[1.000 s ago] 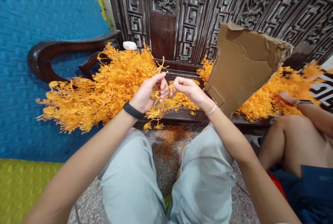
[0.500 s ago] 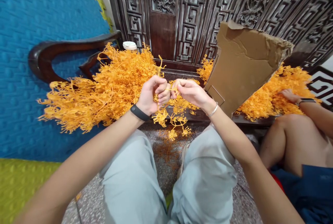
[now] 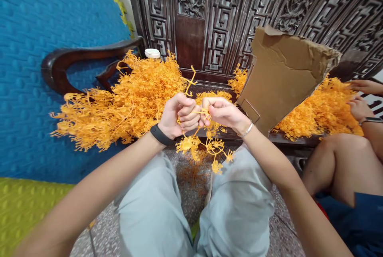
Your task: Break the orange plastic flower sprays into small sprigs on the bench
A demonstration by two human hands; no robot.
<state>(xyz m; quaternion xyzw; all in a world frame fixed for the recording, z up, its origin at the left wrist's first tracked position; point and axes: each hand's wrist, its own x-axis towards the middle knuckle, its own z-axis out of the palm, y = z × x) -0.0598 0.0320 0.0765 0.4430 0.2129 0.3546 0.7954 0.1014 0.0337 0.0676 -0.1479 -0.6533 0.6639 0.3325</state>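
My left hand (image 3: 181,115) is curled round the stem of an orange plastic flower sprig (image 3: 191,144). Part of that stem sticks up above the fist, and several frilly flower heads dangle below it. Right up against it, my right hand (image 3: 220,112) pinches a thin orange piece of the sprig between thumb and fingers. The exact grip points are partly hidden by my fingers. To the left of my hands a big heap of the same orange sprigs (image 3: 143,89) lies on the dark wooden bench (image 3: 206,77). A smaller orange pile (image 3: 220,97) lies just behind my right hand.
A bent cardboard sheet (image 3: 287,77) stands upright on the bench to the right. Beyond it, another person's hands (image 3: 360,107) reach to a second orange heap (image 3: 323,107). A white lid (image 3: 152,53) shows behind the left heap. The curved armrest (image 3: 56,69) borders the left side.
The dangling flower heads have swung lower and to the right. My hands stay together, slightly lower in view. The other person's hand has moved right, and a second hand shows.
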